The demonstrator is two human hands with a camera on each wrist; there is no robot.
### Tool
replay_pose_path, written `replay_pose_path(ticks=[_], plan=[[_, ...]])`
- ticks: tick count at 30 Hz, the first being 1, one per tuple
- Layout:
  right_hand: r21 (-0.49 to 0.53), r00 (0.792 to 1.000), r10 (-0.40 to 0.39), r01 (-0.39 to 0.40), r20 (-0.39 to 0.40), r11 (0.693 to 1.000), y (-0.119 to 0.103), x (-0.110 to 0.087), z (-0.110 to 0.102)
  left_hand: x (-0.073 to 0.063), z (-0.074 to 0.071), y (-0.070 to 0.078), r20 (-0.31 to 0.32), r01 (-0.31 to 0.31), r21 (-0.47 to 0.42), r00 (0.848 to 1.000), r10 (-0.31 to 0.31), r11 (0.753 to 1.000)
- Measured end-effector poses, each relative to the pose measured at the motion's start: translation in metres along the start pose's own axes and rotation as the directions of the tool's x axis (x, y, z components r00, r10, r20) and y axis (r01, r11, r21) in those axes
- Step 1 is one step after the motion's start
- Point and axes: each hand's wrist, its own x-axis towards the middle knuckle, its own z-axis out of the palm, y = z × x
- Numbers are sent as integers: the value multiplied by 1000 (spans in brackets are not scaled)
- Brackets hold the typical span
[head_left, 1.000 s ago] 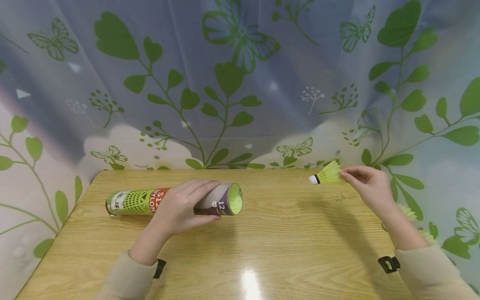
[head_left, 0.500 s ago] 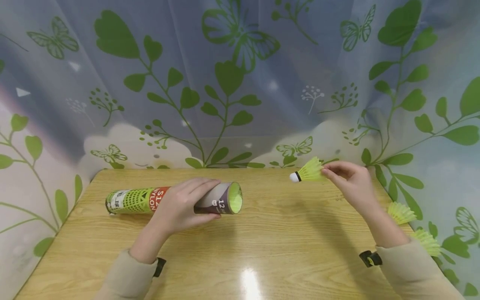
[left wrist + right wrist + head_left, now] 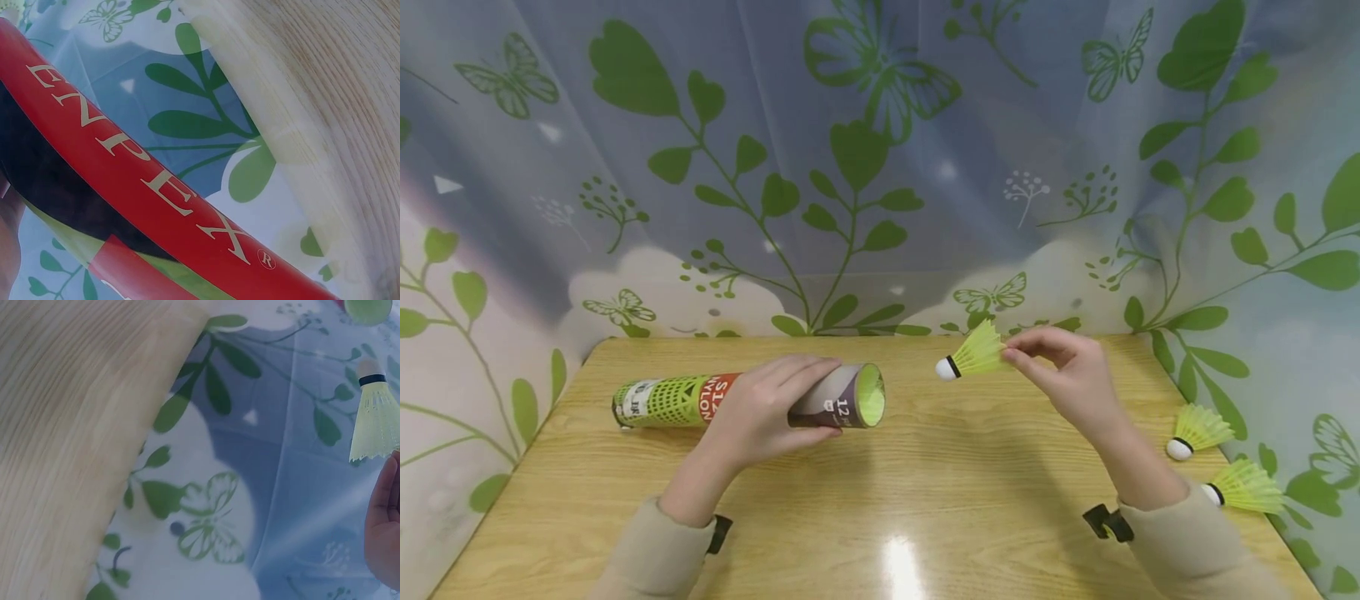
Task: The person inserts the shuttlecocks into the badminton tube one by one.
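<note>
My left hand point(image 3: 767, 412) grips a shuttlecock tube point(image 3: 666, 402) round its middle; the tube lies sideways with its open, lime-lined end facing right. In the left wrist view the tube point(image 3: 144, 175) fills the foreground, red with pale lettering. Between thumb and fingertips, my right hand point(image 3: 1071, 379) pinches a yellow shuttlecock point(image 3: 977, 350) by its skirt edge. Its white cork points left toward the tube's mouth, a short distance away. The right wrist view shows that shuttlecock point(image 3: 376, 419) cork up, above part of the hand point(image 3: 382, 531).
Two more yellow shuttlecocks, an upper one point(image 3: 1202, 427) and a lower one point(image 3: 1246, 486), lie at the table's right edge beside the right forearm. The wooden table point(image 3: 925, 492) ends at a curtain point(image 3: 760, 167) printed with leaves and butterflies, behind and at both sides.
My right hand has carried the shuttlecock left, closer to the tube's open end. The two shuttlecocks at the right edge have come out from behind the forearm. Left hand and tube stay put.
</note>
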Motion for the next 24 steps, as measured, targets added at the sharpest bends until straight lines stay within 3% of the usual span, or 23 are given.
replay_pose_path(ticks=[7, 24], plan=[[117, 998, -70, 68, 11, 991, -10, -1, 19, 1, -1, 0, -8, -3, -4, 1000, 3, 1000], [142, 991, -99, 86, 92, 986, -19, 1, 61, 1, -1, 1, -13, -17, -3, 1000, 17, 1000]])
